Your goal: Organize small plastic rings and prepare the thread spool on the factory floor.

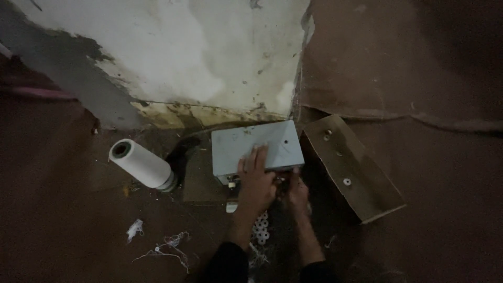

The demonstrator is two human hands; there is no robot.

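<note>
Left hand point(255, 181) flat on grey box point(257, 147), right hand point(297, 193) grip unclear, white roll point(141, 163) near, brown board point(351, 167) beside

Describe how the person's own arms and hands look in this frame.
Both hands are bare: no gloves, rings or watch can be made out in the dim light. The left hand and right hand lead into bare forearms. Dark, probably black, sleeves are pushed up and cover the arms at the bottom edge.

At frame centre the grey box point(257, 145) looks like matt painted metal; the white thread cone point(141, 164) at left looks smooth; the upper wall point(199, 52) shows rough, peeling plaster.
</note>
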